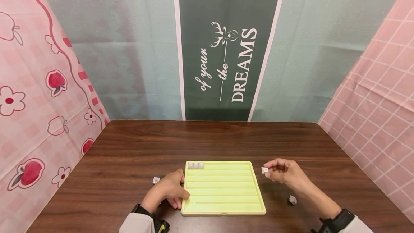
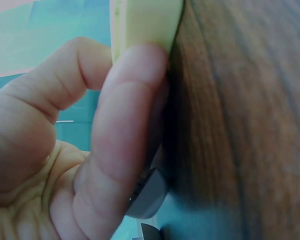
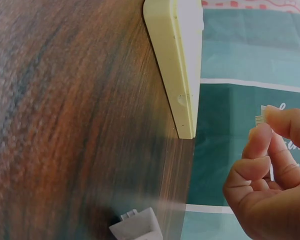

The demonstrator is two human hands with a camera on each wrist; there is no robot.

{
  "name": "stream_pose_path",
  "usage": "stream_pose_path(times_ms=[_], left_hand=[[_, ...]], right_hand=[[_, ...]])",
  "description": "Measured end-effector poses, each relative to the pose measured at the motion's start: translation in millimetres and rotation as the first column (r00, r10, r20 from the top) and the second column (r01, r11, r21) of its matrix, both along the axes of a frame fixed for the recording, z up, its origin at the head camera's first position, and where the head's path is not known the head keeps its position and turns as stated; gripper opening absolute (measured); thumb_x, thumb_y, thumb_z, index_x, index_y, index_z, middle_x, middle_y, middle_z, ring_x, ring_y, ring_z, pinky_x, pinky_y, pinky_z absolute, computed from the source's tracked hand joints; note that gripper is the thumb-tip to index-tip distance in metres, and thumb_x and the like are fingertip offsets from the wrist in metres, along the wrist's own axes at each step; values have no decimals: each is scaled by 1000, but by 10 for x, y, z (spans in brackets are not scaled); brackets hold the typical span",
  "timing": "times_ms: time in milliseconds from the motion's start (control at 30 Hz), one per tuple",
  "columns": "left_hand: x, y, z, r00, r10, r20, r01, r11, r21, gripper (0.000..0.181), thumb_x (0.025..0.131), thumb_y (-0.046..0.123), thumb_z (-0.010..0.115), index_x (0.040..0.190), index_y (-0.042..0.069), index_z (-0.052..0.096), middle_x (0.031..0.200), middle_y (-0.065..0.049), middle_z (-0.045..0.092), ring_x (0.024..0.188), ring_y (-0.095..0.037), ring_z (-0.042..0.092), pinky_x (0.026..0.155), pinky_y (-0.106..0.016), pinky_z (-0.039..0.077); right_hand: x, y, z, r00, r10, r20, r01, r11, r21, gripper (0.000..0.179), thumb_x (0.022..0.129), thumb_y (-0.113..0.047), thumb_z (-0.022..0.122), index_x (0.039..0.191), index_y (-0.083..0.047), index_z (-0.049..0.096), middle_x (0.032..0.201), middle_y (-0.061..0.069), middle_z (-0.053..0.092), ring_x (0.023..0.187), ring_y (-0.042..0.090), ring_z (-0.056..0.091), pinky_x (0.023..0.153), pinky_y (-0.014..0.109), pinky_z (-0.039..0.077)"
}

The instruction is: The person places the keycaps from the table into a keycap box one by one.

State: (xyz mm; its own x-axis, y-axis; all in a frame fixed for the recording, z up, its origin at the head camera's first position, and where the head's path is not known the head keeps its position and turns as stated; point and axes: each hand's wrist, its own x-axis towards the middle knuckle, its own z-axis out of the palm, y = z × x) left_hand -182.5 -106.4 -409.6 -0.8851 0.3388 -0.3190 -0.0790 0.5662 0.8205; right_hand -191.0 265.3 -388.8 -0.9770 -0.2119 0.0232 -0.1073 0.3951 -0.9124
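Observation:
A pale yellow tray (image 1: 226,209) with several ridged rows lies flat on the table. Three white keycaps (image 1: 196,165) sit side by side at the left end of its far row. My left hand (image 1: 173,188) grips the tray's left side, the thumb over the rim and the fingers against the outer edge. Just past the tray's right side, my right hand (image 1: 288,173) pinches a white keycap (image 1: 265,170) between thumb and fingertips, raised above the table in the right wrist view. A loose keycap (image 1: 156,180) lies left of my left hand.
Nearer me, below the right forearm, another keycap (image 1: 292,200) lies tipped on the dark wooden table (image 1: 129,146). A grey piece (image 2: 149,195), partly hidden, shows behind the left fingers. Printed curtains (image 1: 139,46) hang behind the table and on both sides.

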Motion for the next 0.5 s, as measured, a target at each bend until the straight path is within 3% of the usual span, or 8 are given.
stream_pose_path(times_ms=[233, 500], left_hand=[[-8, -14, -8, 1000, -4, -2, 4, 1000, -3, 35, 61, -4, 64, 86, 1, 39, 47, -10, 55, 38, -17, 55, 33, -25, 50], [-11, -13, -5, 1000, -8, 1, 8, 1000, -6, 35, 62, -3, 64, 86, 1, 39, 47, -10, 55, 38, -17, 55, 33, -25, 50]], right_hand=[[-23, -30, -34, 1000, 10, -4, -10, 1000, 18, 28, 76, -8, 69, 98, 5, 60, 78, 9, 61, 62, 13, 54, 47, 21, 44], [-64, -142, -10, 999, 21, 35, -23, 999, 49, 29, 77, -13, 69, 97, 4, 60, 79, 12, 61, 65, 22, 57, 54, 31, 52]])
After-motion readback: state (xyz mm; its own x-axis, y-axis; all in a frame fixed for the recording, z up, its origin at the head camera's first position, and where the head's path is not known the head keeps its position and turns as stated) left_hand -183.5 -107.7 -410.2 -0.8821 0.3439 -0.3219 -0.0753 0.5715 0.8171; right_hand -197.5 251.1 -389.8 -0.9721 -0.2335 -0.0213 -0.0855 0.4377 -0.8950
